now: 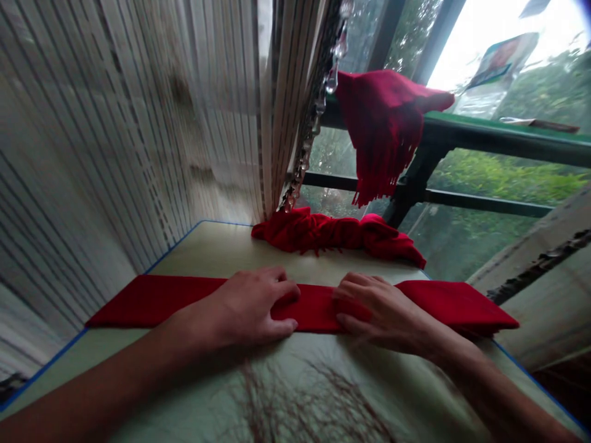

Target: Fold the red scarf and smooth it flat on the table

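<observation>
A long folded red cloth (316,307) lies flat across the pale table (221,375), its ends near the left and right edges. My left hand (258,301) rests on the cloth left of its middle, fingers curved and parted from the thumb, pressing on it without gripping. To the right, my right hand (373,311) lies on the same cloth, its fingers curved and the thumb apart. A stretch of cloth shows between the two hands.
Behind lies a crumpled red fringed cloth (332,232) at the table's far edge. Another fringed red scarf (383,123) hangs over the green window rail (498,138). A striped curtain (138,123) borders the left. Strands of hair (314,400) cross the foreground.
</observation>
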